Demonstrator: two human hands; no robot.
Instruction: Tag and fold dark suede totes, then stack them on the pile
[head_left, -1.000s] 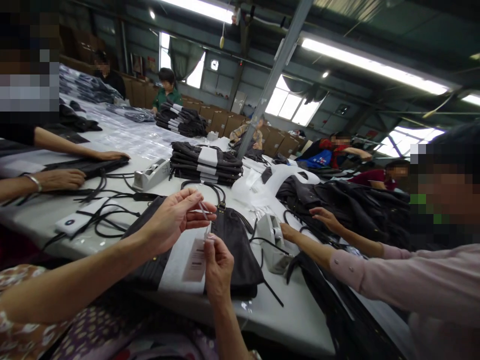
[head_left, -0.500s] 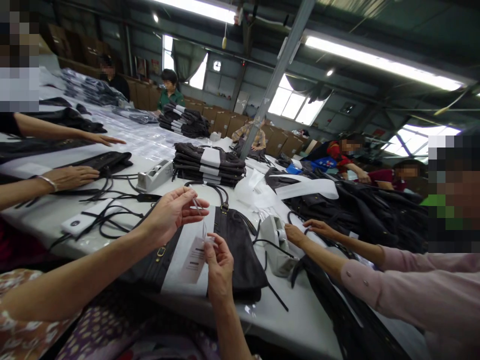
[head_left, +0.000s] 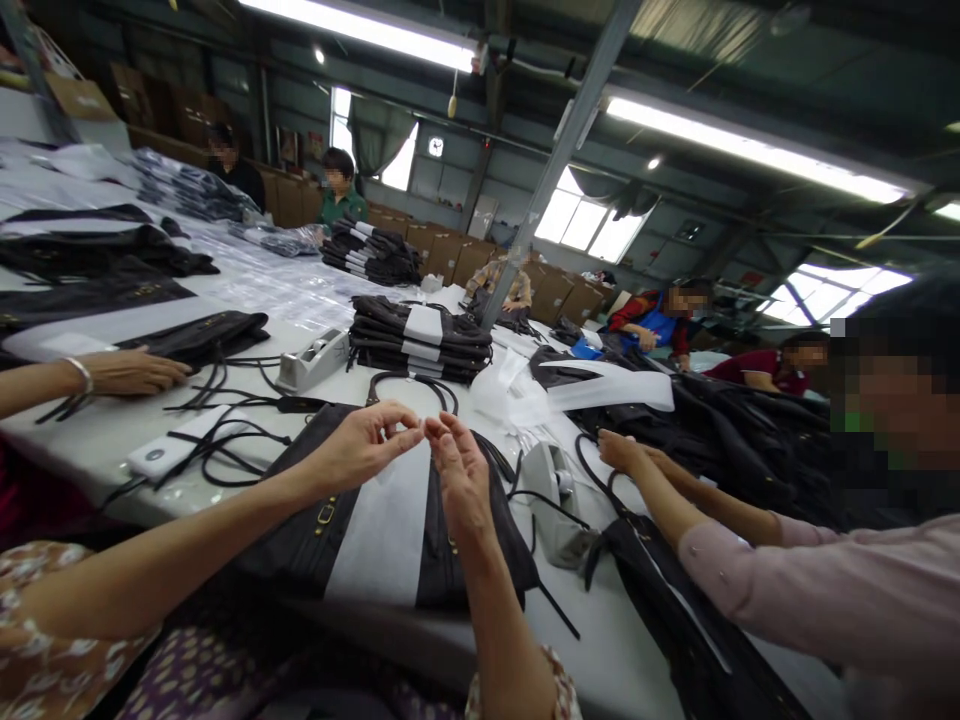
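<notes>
At the far left a co-worker's hand [head_left: 139,372] lies flat on the table [head_left: 615,630]; nearer us, a white box [head_left: 157,457] sits among black cords [head_left: 225,470], with a tape dispenser [head_left: 311,362] farther back; and here in the middle comes the person's left hand [head_left: 379,440], thumb and forefinger drawn close at the tips; below it lies the dark bag [head_left: 439,570], flat at the near edge, a white band [head_left: 382,530] across it, so that much looks done; beyond, a stack [head_left: 375,335] wears bands too; the right hand [head_left: 463,475] faces the left, fingertips nearly meeting over the bag; whether either pinches something small, I can't tell; that fingertip work looks unfinished to me; just right, a second dispenser [head_left: 544,500], then another worker's hand [head_left: 619,452]; farther right, a dark pile [head_left: 750,420] lies unsorted, plenty left there, I'd judge.
</notes>
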